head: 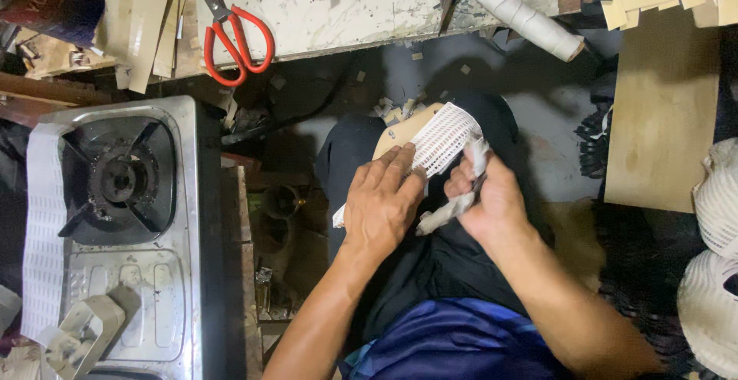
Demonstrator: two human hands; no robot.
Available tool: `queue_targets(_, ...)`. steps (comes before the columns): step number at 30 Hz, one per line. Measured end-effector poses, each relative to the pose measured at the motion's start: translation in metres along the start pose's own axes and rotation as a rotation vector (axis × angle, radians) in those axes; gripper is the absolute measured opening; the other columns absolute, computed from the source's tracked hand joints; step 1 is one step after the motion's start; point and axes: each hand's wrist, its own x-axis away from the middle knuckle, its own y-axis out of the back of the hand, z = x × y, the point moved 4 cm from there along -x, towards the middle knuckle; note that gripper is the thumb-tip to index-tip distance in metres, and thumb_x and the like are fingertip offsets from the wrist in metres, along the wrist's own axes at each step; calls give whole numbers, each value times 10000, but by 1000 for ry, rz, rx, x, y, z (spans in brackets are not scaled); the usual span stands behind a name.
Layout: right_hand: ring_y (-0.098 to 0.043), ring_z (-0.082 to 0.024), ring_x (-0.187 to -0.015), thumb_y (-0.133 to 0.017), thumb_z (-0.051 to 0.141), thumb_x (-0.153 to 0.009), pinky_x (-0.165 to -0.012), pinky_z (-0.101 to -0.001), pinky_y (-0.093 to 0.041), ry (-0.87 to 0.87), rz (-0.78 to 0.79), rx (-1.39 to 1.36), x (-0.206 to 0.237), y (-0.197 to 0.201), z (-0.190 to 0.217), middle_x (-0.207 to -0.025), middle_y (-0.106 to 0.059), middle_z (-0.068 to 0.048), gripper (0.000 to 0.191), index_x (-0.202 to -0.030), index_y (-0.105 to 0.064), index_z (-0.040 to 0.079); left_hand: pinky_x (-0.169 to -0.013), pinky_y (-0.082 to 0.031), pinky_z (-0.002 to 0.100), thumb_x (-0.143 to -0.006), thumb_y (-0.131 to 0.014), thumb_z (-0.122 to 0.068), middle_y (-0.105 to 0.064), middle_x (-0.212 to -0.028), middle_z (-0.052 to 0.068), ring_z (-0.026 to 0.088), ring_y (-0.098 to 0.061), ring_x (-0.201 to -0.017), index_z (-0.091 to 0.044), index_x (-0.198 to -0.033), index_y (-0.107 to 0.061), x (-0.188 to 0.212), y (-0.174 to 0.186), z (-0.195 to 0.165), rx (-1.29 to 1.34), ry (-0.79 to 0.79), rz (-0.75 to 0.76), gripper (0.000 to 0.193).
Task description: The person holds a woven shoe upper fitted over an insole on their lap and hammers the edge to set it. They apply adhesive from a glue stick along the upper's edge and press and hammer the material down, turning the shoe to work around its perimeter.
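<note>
Progress: mid-way | left hand [382, 207] pressing perforated white strip [444, 140] flat onto tan curved piece [400, 129] | right hand [492, 202] clenched around strip's loose tail | free end unattached

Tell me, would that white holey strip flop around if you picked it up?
Probably floppy: the white perforated strip bends over the tan curved piece under the left hand, and its end droops from the right hand. It looks thin, so likely light, and too flat to roll.

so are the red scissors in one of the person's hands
No, the red scissors lie on the worn white board, apart from both hands.
</note>
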Motion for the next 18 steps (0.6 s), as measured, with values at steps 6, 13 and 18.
queue_targets(6, -423, -104, -529, -542, 259, -1008, -513, -274, -335, -122, -192, 193, -3, 8, 13, -629, -471, 25, 195, -902, -625, 119, -1014, -482, 449, -838, -753, -116, -641, -1373, 158, 326, -614, -1270, -83, -1088, -685, -1, 1, 1, 13, 5, -4, 262)
queue_targets(13, -440, -124, -516, -576, 288, -994, -519, -293, -373, -217, -84, 203, 5, 8, 3, -621, -491, 6, 210, -864, -589, 123, -997, -482, 444, -852, -769, -125, -639, -1380, 157, 329, -613, -1275, -86, -1086, -684, 0, 0, 0, 25, 12, 18, 252)
queue_targets(18, -438, -102, -532, -645, 216, -1029, -546, -294, -383, -115, 72, 18, -3, -1, 11, -637, -474, 48, 198, -864, -556, 153, -1005, -485, 448, -826, -773, -136, -638, -1380, 158, 327, -611, -1272, -84, -1094, -693, -1, -1, -1, 10, 7, 8, 284)
